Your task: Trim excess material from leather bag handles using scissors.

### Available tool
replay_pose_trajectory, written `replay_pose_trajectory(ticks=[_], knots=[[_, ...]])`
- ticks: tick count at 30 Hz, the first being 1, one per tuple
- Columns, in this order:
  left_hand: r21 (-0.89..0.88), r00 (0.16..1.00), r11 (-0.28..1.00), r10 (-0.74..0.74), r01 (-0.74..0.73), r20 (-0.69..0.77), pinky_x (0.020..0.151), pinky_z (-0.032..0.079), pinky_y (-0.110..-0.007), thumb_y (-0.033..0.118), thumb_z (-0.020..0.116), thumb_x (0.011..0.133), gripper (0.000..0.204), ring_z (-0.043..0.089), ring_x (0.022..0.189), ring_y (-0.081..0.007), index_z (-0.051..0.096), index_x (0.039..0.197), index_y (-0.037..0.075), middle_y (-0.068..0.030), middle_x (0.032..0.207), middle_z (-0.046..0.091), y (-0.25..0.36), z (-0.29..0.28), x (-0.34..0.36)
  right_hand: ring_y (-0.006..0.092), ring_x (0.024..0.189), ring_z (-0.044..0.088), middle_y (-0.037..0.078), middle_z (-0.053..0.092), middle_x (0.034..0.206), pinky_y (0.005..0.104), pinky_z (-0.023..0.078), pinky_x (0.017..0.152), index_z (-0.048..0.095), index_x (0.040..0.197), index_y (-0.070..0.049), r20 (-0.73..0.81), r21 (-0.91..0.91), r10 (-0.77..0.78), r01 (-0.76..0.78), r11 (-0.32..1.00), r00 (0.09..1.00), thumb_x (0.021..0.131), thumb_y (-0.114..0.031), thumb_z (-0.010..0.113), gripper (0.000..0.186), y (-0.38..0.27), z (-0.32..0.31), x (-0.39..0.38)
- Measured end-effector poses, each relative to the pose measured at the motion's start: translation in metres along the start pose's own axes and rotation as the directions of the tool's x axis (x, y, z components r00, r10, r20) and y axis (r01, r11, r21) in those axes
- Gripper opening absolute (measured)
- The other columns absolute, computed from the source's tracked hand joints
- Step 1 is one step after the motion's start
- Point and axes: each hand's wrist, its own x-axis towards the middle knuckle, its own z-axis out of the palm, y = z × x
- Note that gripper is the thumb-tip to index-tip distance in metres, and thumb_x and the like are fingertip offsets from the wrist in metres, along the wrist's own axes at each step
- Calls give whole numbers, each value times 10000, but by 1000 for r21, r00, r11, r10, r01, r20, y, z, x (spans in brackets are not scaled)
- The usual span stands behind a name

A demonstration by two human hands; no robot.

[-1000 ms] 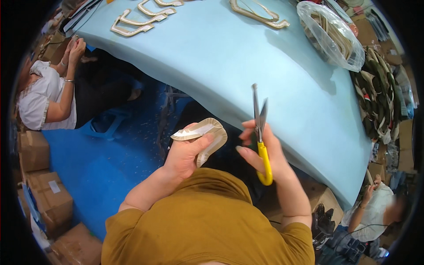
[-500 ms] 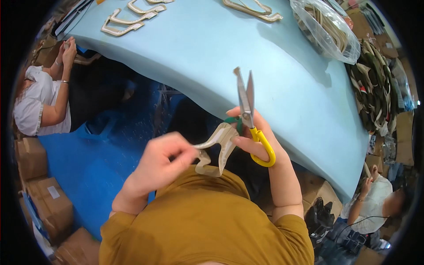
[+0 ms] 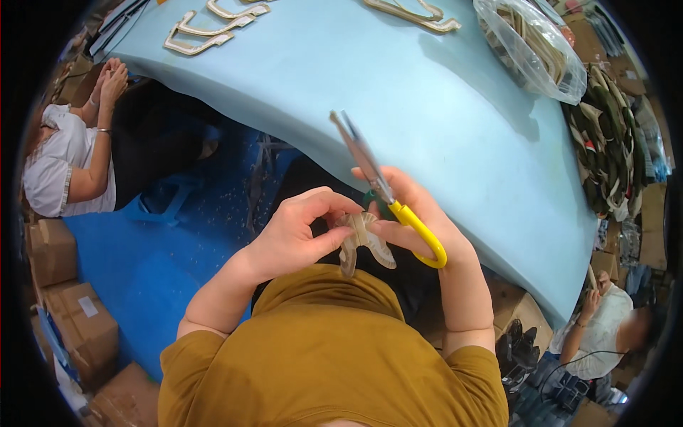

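Observation:
In front of my stomach, my left hand (image 3: 302,231) pinches a curved beige fabric strip (image 3: 366,233) with pale edging. My right hand (image 3: 420,213) holds the same strip from the other side with its thumb. Scissors (image 3: 384,188) with one yellow and one green handle also sit in my right hand, blades pointing up and to the left over the table edge. The blades look nearly together, and a small brown bit is at one tip. Fingers cover part of the strip and most of the green handle.
Ahead stretches a light blue table (image 3: 299,78) with more curved beige strips (image 3: 203,35) on its far side. A clear plastic bag (image 3: 530,50) of such strips rests at the far right. People sit at left and right; cardboard boxes (image 3: 78,320) stand on the blue floor at left.
My left hand has moved right and up, close to my right hand, and now grips the strip near its bend. The strip has turned, and the scissors have tilted left with blades closer together.

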Motion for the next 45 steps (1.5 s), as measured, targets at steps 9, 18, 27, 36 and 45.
replay_pose_trajectory(ticks=[9, 18, 27, 36, 45], knots=[[69, 998, 996, 55, -52, -37, 627, 469, -257, -35, 623, 759, 128, 563, 700, -151, 585, 874, 7, -73, 798, 553, -5, 0, -1, 72, 812, 465, -6, 515, 1009, 220, 433, 746, 491, 1198, -59, 60, -151, 19, -10, 988, 998, 706, 73, 564, 514, -2, 0, 8], [20, 994, 996, 85, -86, 73, 658, 469, -247, -48, 611, 772, 121, 554, 712, -137, 538, 849, 10, -57, 783, 541, -17, -6, 0, 74, 776, 467, -13, 497, 838, 219, 400, 707, 517, 1150, -60, 99, 20, 48, -50, 999, 994, 703, 34, 583, 461, 1, -2, 14], [-604, 914, 695, -374, 389, 158, 681, 463, -206, 51, 620, 844, 100, 551, 742, -60, 585, 924, 3, -18, 828, 594, -23, 5, -5, 72, 759, 467, -11, 487, 811, 217, 404, 695, 524, 1140, -64, 73, 11, -117, 116, 993, 990, 739, 7, 595, 413, 13, -5, 14], [-492, 926, 845, -333, 209, -179, 661, 455, -188, 32, 629, 829, 142, 550, 734, -42, 596, 961, -10, -11, 827, 612, -16, 4, -8, 240, 625, 517, 63, 528, 705, 332, 427, 549, 589, 964, -66, -107, -848, -592, 238, 474, 799, 622, -79, 741, 375, 27, -10, -16], [-554, 921, 803, -358, 220, -152, 638, 444, -184, 43, 619, 833, 119, 542, 715, -39, 605, 940, -7, -10, 807, 613, -12, 5, -10, 242, 589, 504, 65, 471, 663, 340, 420, 532, 597, 923, -82, -41, -961, -646, 147, 235, 762, 636, -105, 727, 316, 44, -6, -27]])
